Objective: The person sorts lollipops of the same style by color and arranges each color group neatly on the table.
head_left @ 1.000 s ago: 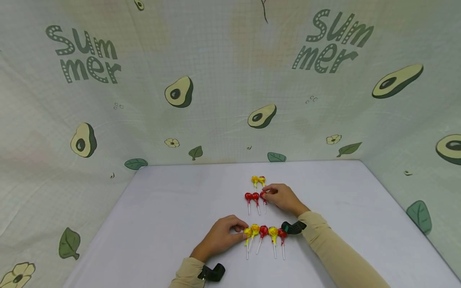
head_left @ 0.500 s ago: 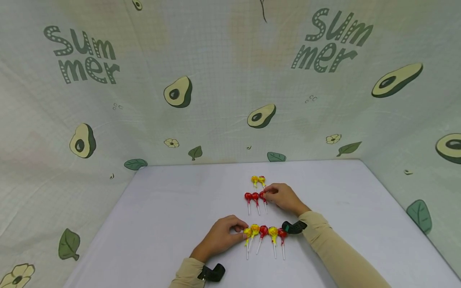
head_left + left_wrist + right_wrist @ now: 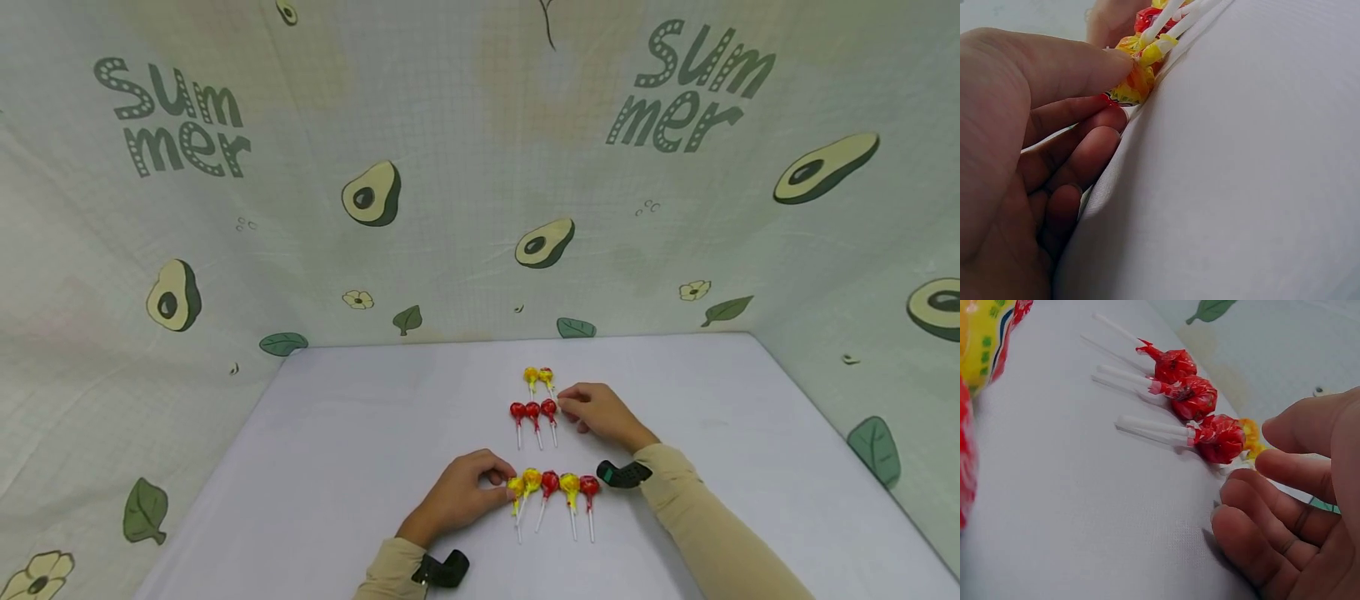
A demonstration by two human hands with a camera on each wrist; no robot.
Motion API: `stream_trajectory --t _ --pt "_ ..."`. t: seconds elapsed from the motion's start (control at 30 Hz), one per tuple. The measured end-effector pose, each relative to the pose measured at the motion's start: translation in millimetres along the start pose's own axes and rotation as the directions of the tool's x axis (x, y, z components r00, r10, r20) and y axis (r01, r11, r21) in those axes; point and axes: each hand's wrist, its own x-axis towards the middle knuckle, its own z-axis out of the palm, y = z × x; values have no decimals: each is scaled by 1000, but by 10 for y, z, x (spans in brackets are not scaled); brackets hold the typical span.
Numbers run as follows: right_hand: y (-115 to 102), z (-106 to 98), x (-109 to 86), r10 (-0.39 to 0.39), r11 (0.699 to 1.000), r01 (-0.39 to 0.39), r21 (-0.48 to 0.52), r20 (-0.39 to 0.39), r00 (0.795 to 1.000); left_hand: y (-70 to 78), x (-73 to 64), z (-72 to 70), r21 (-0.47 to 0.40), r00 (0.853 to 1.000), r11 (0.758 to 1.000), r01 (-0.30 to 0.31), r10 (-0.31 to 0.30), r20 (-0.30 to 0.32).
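Observation:
My left hand [image 3: 462,493] pinches the head of the leftmost yellow lollipop [image 3: 1138,84] between thumb and index finger. That lollipop ends a near row of several yellow and red lollipops, sticks pointing toward me. Farther off, three red lollipops lie side by side. Just right of the rightmost red lollipop [image 3: 1221,439], my right hand [image 3: 600,412] holds nothing, its fingers relaxed and a small gap from the candy. Behind that row lie two yellow lollipops [image 3: 531,374], partly hidden by the red one in the right wrist view.
All the lollipops lie on a white table [image 3: 360,417]. A printed cloth [image 3: 465,167] with avocados and lettering hangs behind it and at both sides. Each wrist wears a black device, such as the one by the left sleeve [image 3: 390,571].
My right hand has let go of the rightmost red lollipop and moved slightly right, leaving it in its row. The left hand keeps its place on the yellow lollipop.

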Motion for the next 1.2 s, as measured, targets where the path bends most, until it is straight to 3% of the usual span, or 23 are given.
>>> stream_trajectory --t 0.2,0.5,0.7,1.2 --pt "28 -38 -107 58 998 -57 35 -22 998 7 4 -6 -4 1000 1000 10 -10 3" --pt "63 -51 -365 78 995 -72 76 -77 994 57 -16 -20 -48 999 998 51 -51 6" --pt "46 -20 -521 66 993 -55 105 -104 992 42 -9 -16 -68 998 996 64 -64 6" --pt "60 57 -849 43 997 -34 71 -130 991 -1 -17 -69 -177 998 983 49 -57 -40"
